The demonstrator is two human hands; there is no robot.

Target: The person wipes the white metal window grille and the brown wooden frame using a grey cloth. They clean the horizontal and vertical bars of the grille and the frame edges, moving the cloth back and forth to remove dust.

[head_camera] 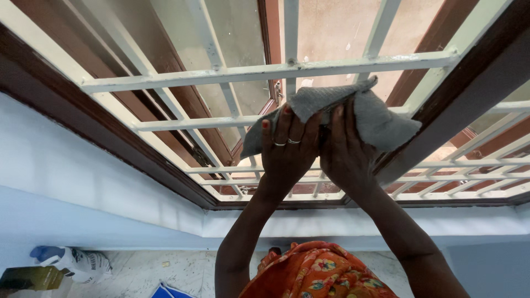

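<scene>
Both my hands are raised against a white metal window grille [259, 70]. My left hand [287, 146], with two rings on its fingers, and my right hand [343, 149] press side by side on a grey cloth [381, 124]. The cloth is bunched over a vertical bar of the grille, just under a horizontal bar, and hangs down to both sides. The fingers of both hands grip folds of it.
Dark brown wooden window frame [99, 132] surrounds the grille, set in a pale blue wall [66, 182]. Below lie a marble floor, a white printed bag [83, 265], a yellow-green bottle [30, 277] and my orange floral garment [320, 273].
</scene>
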